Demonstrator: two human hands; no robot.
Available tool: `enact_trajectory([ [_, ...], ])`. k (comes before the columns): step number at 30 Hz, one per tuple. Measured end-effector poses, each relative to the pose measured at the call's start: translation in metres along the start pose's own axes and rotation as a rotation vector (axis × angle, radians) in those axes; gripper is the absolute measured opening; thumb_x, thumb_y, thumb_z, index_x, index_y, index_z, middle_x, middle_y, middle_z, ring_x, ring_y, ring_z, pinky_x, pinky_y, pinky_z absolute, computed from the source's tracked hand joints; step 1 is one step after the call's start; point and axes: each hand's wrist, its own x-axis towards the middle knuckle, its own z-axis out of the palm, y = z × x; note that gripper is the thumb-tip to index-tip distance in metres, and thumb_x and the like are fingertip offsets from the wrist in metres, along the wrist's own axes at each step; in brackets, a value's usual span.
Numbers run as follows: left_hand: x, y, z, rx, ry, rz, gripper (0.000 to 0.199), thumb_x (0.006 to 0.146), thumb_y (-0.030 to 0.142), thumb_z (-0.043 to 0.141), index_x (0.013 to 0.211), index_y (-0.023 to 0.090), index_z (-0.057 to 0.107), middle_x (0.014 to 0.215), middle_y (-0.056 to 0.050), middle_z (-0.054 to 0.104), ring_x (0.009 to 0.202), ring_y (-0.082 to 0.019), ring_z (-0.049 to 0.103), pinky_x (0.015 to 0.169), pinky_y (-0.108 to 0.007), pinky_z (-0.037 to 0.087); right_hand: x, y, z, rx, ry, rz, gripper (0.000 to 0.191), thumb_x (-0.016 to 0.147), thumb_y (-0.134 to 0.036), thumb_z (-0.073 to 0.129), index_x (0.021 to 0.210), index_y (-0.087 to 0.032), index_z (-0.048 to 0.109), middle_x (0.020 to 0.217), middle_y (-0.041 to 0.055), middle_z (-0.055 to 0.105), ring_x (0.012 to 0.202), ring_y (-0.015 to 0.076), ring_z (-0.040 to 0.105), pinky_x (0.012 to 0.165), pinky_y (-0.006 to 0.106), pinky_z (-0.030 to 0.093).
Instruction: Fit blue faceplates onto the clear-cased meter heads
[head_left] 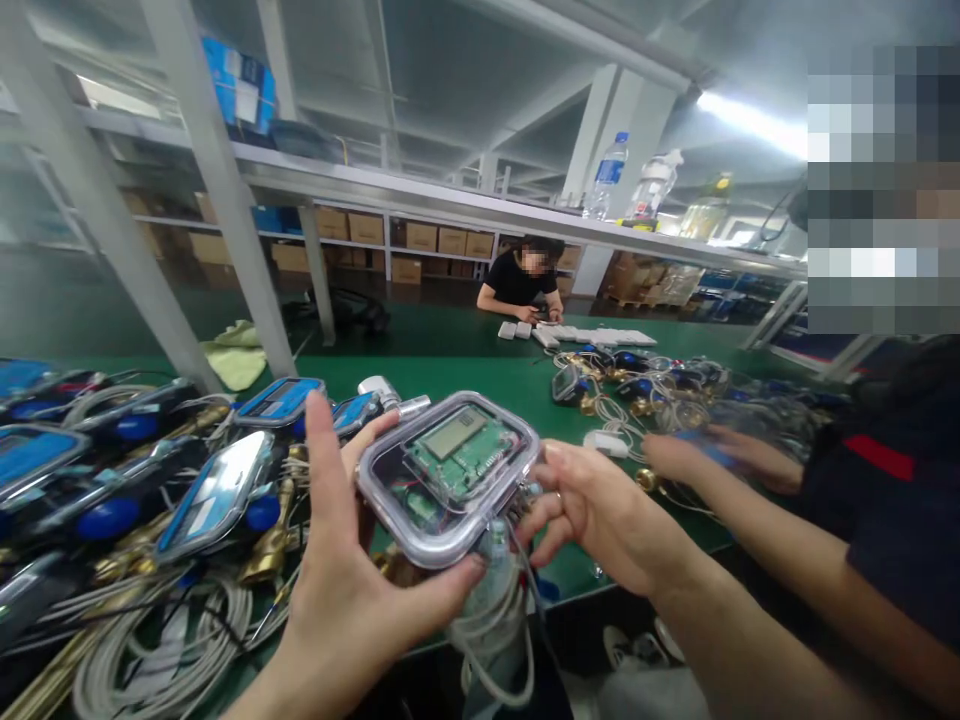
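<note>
Fingers of L hand [349, 575] spread wide but w/ hold of clear-lidded display unit [454, 460], thumb at its near edge; unit's betw. both hands, long axis approx. near-left to far-right, R hand [596, 515] half-curled at its right side, grip unclear.
</note>
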Motion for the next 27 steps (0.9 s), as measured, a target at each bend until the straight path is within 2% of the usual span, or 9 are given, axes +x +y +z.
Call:
enact_trajectory([
  [2, 0.002, 0.004, -0.006, -0.046, -0.053, -0.113, 0.131, 0.06, 0.036, 0.085, 0.154, 0.034, -0.006, 0.146, -0.013, 0.045, 0.126, -0.036, 0.054, 0.104, -0.057, 0.045, -0.005, 0.007, -0.005, 0.033, 0.002, 0.083, 0.036, 0.071, -0.049, 0.078, 0.079, -0.017, 0.063, 0.069, -0.0004, 0.063, 0.049, 0.0159, 0.068, 0.041, 0.021, 0.055],
  [4, 0.003, 0.0, -0.007, -0.014, -0.087, -0.164, 0.133, 0.059, 0.035, 0.086, 0.154, 0.035, -0.007, 0.152, -0.015, 0.039, 0.129, -0.039, 0.051, 0.106, -0.06, 0.041, -0.007, 0.019, -0.01, 0.057, 0.035, 0.128, 0.034, 0.071, -0.045, 0.08, 0.079, -0.017, 0.062, 0.067, -0.0017, 0.062, 0.046, 0.0155, 0.068, 0.039, 0.019, 0.053],
  [7, 0.001, -0.013, -0.001, 0.071, -0.164, -0.143, 0.141, 0.055, 0.038, 0.089, 0.153, 0.034, -0.011, 0.157, -0.016, 0.028, 0.135, -0.044, 0.041, 0.106, -0.061, 0.04, -0.008, 0.041, -0.019, 0.078, 0.065, 0.176, 0.037, 0.069, -0.045, 0.082, 0.079, -0.016, 0.061, 0.067, -0.0016, 0.063, 0.04, 0.0126, 0.064, 0.034, 0.016, 0.049],
  [11, -0.007, -0.042, 0.004, 0.039, -0.3, -0.141, 0.139, 0.058, 0.036, 0.088, 0.152, 0.033, -0.015, 0.161, -0.017, 0.018, 0.133, -0.043, 0.045, 0.102, -0.056, 0.046, -0.013, 0.071, -0.029, 0.109, 0.091, 0.21, 0.041, 0.07, -0.05, 0.081, 0.076, -0.016, 0.058, 0.061, -0.0015, 0.062, 0.034, 0.0092, 0.058, 0.029, 0.013, 0.042],
  [15, -0.011, -0.078, -0.002, 0.031, -0.489, -0.049, 0.134, 0.061, 0.028, 0.083, 0.153, 0.028, -0.016, 0.162, -0.018, 0.009, 0.141, -0.04, 0.032, 0.112, -0.058, 0.031, -0.014, 0.105, -0.025, 0.118, 0.17, 0.17, 0.045, 0.071, -0.05, 0.08, 0.093, -0.016, 0.061, 0.062, -0.0016, 0.063, 0.04, 0.0114, 0.062, 0.037, 0.016, 0.05],
  [18, -0.008, -0.098, -0.01, 0.147, -0.543, 0.064, 0.125, 0.063, 0.021, 0.077, 0.155, 0.024, -0.007, 0.162, -0.017, 0.012, 0.147, -0.038, 0.018, 0.116, -0.058, 0.021, -0.008, 0.135, -0.014, 0.148, 0.222, 0.122, 0.054, 0.072, -0.051, 0.078, 0.109, -0.016, 0.06, 0.073, 0.0011, 0.068, 0.046, 0.0115, 0.065, 0.043, 0.018, 0.053],
  [21, -0.005, -0.108, -0.019, 0.267, -0.6, 0.164, 0.12, 0.064, 0.018, 0.074, 0.155, 0.027, -0.003, 0.163, -0.014, 0.008, 0.148, -0.037, 0.013, 0.117, -0.057, 0.021, -0.001, 0.16, -0.005, 0.182, 0.228, 0.132, 0.056, 0.072, -0.052, 0.077, 0.112, -0.016, 0.058, 0.084, 0.0039, 0.07, 0.052, 0.0121, 0.068, 0.048, 0.02, 0.054],
  [24, -0.004, -0.12, -0.033, 0.34, -0.682, 0.183, 0.12, 0.063, 0.012, 0.071, 0.155, 0.03, -0.005, 0.164, -0.012, 0.004, 0.149, -0.036, 0.01, 0.117, -0.054, 0.023, 0.005, 0.169, -0.008, 0.143, 0.152, 0.21, 0.061, 0.074, -0.054, 0.074, 0.121, -0.019, 0.055, 0.09, 0.0052, 0.071, 0.056, 0.0147, 0.07, 0.051, 0.023, 0.055],
  [27, -0.007, -0.136, -0.047, 0.406, -0.713, 0.116, 0.119, 0.063, 0.007, 0.068, 0.155, 0.032, -0.004, 0.163, -0.012, 0.008, 0.149, -0.035, 0.012, 0.117, -0.054, 0.023, 0.009, 0.166, -0.024, -0.15, 0.089, 0.245, 0.061, 0.078, -0.06, 0.066, 0.122, -0.019, 0.058, 0.09, 0.0085, 0.072, 0.059, 0.0196, 0.07, 0.051, 0.029, 0.055],
])
